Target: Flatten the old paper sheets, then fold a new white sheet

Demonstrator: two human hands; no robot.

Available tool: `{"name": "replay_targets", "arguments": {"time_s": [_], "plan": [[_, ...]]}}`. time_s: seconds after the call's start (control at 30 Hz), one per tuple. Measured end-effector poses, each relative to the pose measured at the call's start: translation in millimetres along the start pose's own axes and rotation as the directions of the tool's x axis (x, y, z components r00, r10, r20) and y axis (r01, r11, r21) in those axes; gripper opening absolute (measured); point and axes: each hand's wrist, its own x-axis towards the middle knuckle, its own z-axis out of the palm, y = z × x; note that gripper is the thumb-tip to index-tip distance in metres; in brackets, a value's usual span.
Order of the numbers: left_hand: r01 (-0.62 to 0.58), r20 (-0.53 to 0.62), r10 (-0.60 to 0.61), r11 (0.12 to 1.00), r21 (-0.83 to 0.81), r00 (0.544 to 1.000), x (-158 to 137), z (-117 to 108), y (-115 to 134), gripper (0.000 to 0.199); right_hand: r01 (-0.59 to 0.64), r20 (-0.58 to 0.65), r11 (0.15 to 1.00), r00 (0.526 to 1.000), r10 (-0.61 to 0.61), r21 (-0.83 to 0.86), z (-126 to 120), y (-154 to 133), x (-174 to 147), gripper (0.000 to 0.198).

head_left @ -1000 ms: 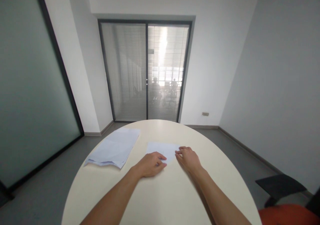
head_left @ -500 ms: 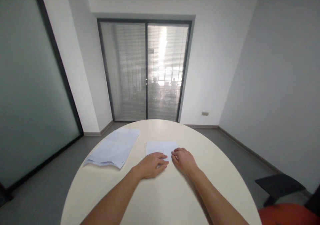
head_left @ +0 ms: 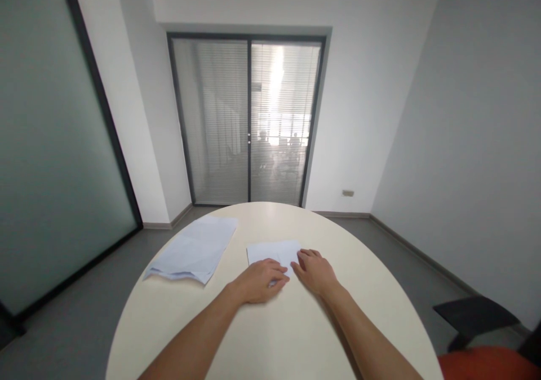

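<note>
Fingers (head_left: 278, 266) of the left hand (head_left: 258, 283) bent, thumb tip close under the forefinger tip; can't tell if they pinch the paper or just press on it. Right hand (head_left: 316, 273): fingers curled over, thumb a little apart from the forefinger, gap visible; no clear grip on anything. The two hands are near each other, not touching, left thumb tip and right thumb with a small gap between.

Small white paper (head_left: 266, 250) lies flat on the table (head_left: 270, 340), mostly just beyond the left fingers, its near edge hidden under them. Right fingers are at its right-hand side, forefinger by the far right corner. Bit of white shows between left thumb and forefinger too. Faint line on the sheet just beyond the left fingertips, maybe a crease, too small to tell.

Stack of bigger white sheets (head_left: 194, 247) sits left of the left fingers, well apart, near edge wavy and slightly lifted.

Far beyond the fingers: glass door (head_left: 249, 171) with blinds (head_left: 211, 137), and a small wall plate (head_left: 347, 193) low on the wall (head_left: 367, 115), right of the door. Well right of the right fingers, nearer the camera: chair (head_left: 486, 363), red seat, black armrest. Frosted glass panel (head_left: 51, 143) far left of both hands.
</note>
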Motion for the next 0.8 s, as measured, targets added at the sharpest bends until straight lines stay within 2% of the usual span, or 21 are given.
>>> {"name": "replay_targets", "arguments": {"time_s": [0.33,0.47,0.6,0.7,0.8], "plan": [[0.025,-0.008,-0.025,1.0,-0.016,1.0,0.0,5.1,-3.4,0.033,0.057,0.044,0.998,0.997,-0.058,0.018,2.2,2.0,1.4,0.048],[0.095,0.005,-0.095,0.995,-0.036,0.995,-2.1,8.1,-5.7,0.039,0.125,0.102,0.991,0.986,-0.129,0.048,5.2,7.2,1.4,0.064],[0.149,-0.001,-0.15,0.987,-0.063,0.989,-3.7,10.3,-7.2,0.045,0.119,0.141,0.99,0.981,-0.13,0.08,9.9,12.2,2.5,0.079],[0.141,0.0,-0.141,0.987,-0.074,0.99,-4.3,11.8,-9.3,0.044,0.114,0.152,0.988,0.98,-0.129,0.099,12.1,14.6,3.1,0.08],[0.132,0.003,-0.132,0.989,-0.072,0.991,-4.6,13.6,-12.1,0.042,0.096,0.136,0.99,0.985,-0.11,0.108,10.2,13.7,2.7,0.07]]}}
